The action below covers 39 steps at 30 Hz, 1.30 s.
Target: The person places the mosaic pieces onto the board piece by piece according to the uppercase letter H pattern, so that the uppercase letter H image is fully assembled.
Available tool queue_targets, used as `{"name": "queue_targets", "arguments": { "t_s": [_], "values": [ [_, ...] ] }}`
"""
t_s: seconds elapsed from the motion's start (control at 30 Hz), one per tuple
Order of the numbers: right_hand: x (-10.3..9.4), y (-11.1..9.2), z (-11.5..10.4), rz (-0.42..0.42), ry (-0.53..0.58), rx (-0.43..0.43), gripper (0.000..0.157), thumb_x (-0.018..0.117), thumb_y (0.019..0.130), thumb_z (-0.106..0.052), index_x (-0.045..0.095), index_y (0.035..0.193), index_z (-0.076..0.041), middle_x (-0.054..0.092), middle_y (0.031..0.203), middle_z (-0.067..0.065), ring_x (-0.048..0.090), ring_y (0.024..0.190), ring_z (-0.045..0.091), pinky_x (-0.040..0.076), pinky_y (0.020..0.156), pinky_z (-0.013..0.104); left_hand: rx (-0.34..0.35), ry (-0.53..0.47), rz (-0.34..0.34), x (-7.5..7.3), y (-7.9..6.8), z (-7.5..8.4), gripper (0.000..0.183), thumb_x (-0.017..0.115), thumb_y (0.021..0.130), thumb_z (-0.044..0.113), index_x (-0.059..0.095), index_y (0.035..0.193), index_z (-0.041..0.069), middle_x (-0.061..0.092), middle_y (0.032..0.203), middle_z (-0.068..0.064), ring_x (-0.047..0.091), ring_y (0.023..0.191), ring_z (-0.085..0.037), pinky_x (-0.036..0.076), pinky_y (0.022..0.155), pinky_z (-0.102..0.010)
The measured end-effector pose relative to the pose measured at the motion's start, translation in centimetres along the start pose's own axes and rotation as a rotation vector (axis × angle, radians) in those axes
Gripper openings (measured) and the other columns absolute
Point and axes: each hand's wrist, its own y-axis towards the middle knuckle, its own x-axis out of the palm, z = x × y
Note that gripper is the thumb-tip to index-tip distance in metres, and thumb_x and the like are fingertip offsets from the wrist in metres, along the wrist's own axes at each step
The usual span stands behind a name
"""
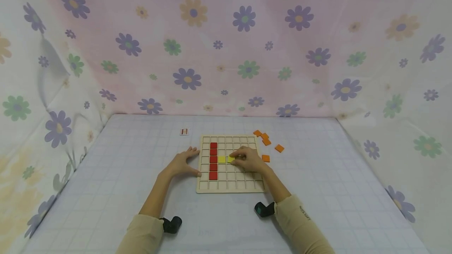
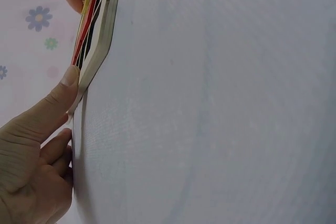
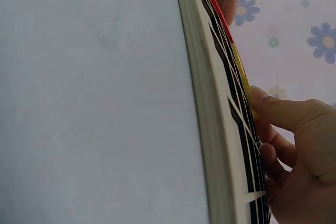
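Observation:
A wooden grid board (image 1: 231, 188) lies on the table, with a column of several red square tiles (image 1: 213, 159) in its cells. Right of that column sits a yellow tile (image 1: 221, 159). Just beside it, my right hand (image 1: 250, 160) pinches a second yellow tile (image 1: 231, 160) between thumb and forefinger, at the board's surface. In the right wrist view, the thumb (image 3: 283, 109) meets the yellow edge. My left hand (image 1: 181, 164) rests against the board's left edge, thumb and fingers spread and fairly straight. The left wrist view shows its thumb (image 2: 55, 95) touching the rim.
Several orange tiles (image 1: 279, 148) lie loose beyond the board's right side, one of them (image 1: 266, 158) close to its edge. A small printed card (image 1: 185, 131) is behind the board to the left. Flowered cloth (image 1: 226, 50) walls stand around the table.

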Motion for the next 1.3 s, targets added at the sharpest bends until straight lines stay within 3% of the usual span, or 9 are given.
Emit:
{"name": "queue_targets", "arguments": {
  "t_s": [0.47,0.67,0.83,1.03,1.13,1.3],
  "values": [
    [0.6,0.1,-0.7,0.015,-0.072,-0.044,0.021,0.07,0.084,-0.014,0.073,0.102,-0.004,0.067,0.097,0.008,0.06,0.087,0.022,0.051,0.073,0.028,-0.005,0.001,0.001,0.1,-0.2,-0.3,0.089,0.087,0.063,0.025,0.046,0.139,0.003,0.033,0.149,-0.014,0.019,0.142,-0.034,0.019,0.112,-0.055],
    [0.6,0.1,-0.7,0.014,-0.075,-0.046,0.021,0.07,0.084,-0.014,0.073,0.102,-0.004,0.069,0.095,0.008,0.058,0.079,0.017,0.043,0.063,0.021,0.009,0.016,0.002,0.0,-0.2,-0.4,0.09,0.087,0.063,0.027,0.045,0.139,0.003,0.033,0.149,-0.016,0.019,0.141,-0.035,0.018,0.111,-0.057],
    [0.7,0.0,-0.8,0.011,-0.084,-0.026,0.022,0.07,0.085,-0.016,0.073,0.104,-0.005,0.069,0.095,0.007,0.055,0.076,0.013,0.04,0.062,0.02,0.019,0.009,0.006,0.0,-0.3,-0.3,0.088,0.087,0.064,0.026,0.046,0.138,0.003,0.034,0.148,-0.015,0.02,0.141,-0.034,0.016,0.112,-0.057],
    [0.0,-0.4,0.1,0.036,0.064,0.008,0.027,0.068,0.086,-0.013,0.068,0.11,0.0,0.066,0.1,0.012,0.059,0.085,0.017,0.049,0.072,0.025,0.02,0.003,0.005,0.0,-0.2,0.0,0.088,0.087,0.064,0.027,0.046,0.138,0.003,0.034,0.149,-0.014,0.019,0.142,-0.033,0.018,0.112,-0.055],
    [-1.0,-1.1,-1.1,0.106,0.147,0.003,0.025,0.065,0.086,-0.002,0.064,0.108,0.009,0.065,0.1,0.022,0.062,0.083,0.026,0.052,0.071,0.026,0.022,0.009,0.005,0.0,0.0,0.0,0.089,0.087,0.063,0.028,0.046,0.138,0.004,0.034,0.149,-0.014,0.019,0.142,-0.033,0.018,0.112,-0.055],
    [-3.1,-2.6,-3.2,0.175,0.167,0.041,0.023,0.062,0.086,0.005,0.063,0.106,0.015,0.063,0.103,0.03,0.06,0.085,0.038,0.052,0.072,0.031,0.008,0.007,0.007,0.1,-0.1,0.0,0.089,0.087,0.063,0.027,0.046,0.138,0.004,0.033,0.149,-0.013,0.019,0.142,-0.033,0.017,0.112,-0.055]
  ]
}}
